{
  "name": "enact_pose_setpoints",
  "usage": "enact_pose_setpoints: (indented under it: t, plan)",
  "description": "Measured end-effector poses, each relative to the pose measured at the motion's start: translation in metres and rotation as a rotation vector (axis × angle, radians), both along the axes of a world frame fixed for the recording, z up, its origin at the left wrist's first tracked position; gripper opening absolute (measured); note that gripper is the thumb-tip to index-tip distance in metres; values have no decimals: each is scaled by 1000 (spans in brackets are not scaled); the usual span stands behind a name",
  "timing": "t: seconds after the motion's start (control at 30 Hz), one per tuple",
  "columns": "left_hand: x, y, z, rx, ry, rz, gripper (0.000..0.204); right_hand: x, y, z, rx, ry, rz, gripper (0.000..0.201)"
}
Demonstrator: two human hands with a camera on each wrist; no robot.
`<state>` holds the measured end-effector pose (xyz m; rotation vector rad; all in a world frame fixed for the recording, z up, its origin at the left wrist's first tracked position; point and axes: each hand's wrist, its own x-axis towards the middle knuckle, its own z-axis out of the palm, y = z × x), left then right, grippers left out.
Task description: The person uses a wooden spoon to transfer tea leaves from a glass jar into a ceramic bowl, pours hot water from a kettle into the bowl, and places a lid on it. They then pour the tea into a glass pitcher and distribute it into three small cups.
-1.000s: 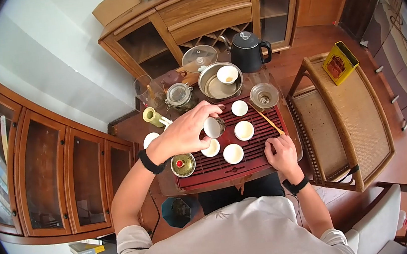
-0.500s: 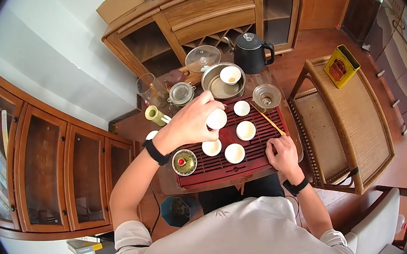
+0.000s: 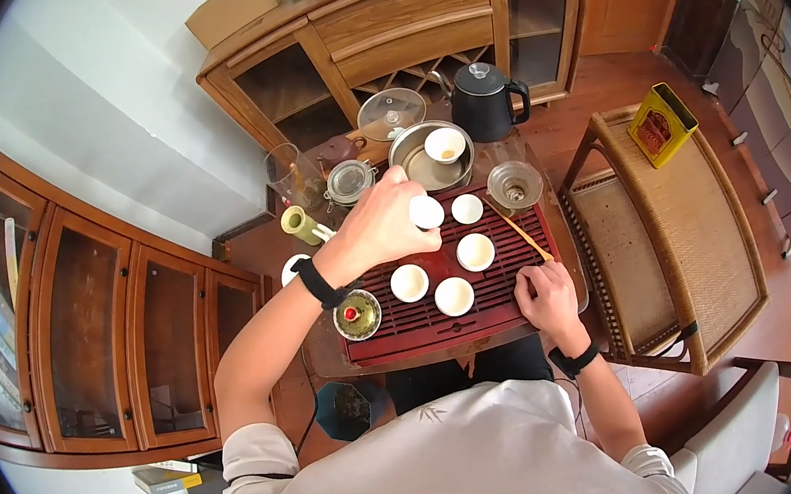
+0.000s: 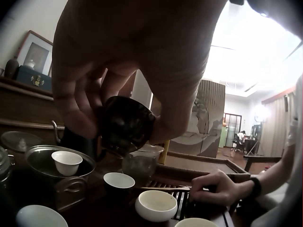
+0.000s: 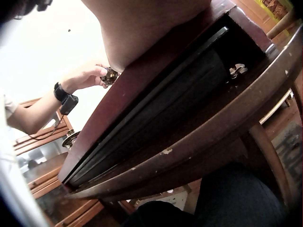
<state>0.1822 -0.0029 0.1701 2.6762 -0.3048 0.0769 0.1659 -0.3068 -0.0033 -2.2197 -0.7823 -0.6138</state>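
My left hand point(image 3: 376, 231) pinches a small teacup point(image 3: 427, 212) between thumb and fingers, above the back of the red slatted tea tray point(image 3: 392, 345). White inside, the cup shows a dark patterned outside point(image 4: 127, 124) in the left wrist view. Close to its right in the head view stands a white cup point(image 3: 466, 209). Nearer me on the tray are more white cups, one at the right point(image 3: 475, 252), one in front point(image 3: 454, 296) and one at the left point(image 3: 409, 282). My right hand point(image 3: 547, 294) rests on the tray's right edge with loosely curled fingers.
A lidded bowl with a red knob point(image 3: 357, 316) stands at the tray's left. Behind the tray are a steel pot point(image 3: 404, 174) with a white bowl, a clip-top jar point(image 3: 349, 183) and a black kettle point(image 3: 485, 105). A glass pitcher point(image 3: 514, 185) stands at the back right, near a wooden stick point(image 3: 529, 239).
My left hand has moved the held cup back and slightly right, uncovering the left white cup. Its white inside turned more toward the head camera. My right hand has stayed in place.
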Motion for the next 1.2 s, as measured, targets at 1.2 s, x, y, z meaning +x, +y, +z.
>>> enact_pose_setpoints:
  t: [1.2]
  plan:
    - [8,53,-25,-783,575,102,50,0,0,1,-8,-4,10,6]
